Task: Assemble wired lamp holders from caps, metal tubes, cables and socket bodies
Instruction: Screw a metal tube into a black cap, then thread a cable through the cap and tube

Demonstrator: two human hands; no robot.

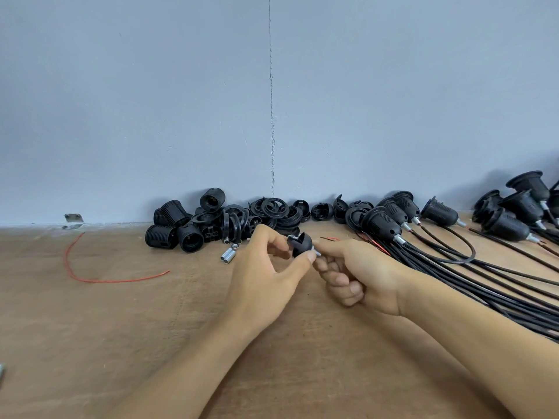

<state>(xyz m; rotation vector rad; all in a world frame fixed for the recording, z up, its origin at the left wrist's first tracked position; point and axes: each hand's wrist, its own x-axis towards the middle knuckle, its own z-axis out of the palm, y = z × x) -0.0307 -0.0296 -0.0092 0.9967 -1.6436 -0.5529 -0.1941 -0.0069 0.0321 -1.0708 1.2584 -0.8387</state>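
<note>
Together, left hand and right hand pinch cap.

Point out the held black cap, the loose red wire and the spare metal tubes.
black cap (300, 244), head view, its domed side.
red wire (115, 281), head view, its lower run.
metal tubes (227, 255), head view, middle of the pair.

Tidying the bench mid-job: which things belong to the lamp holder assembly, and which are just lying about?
In the job: black cap in left hand, metal tube in right hand, spare metal tubes, socket bodies, black cables, finished lamp holders.
Lying about: red wire, metal bracket by wall.
</note>
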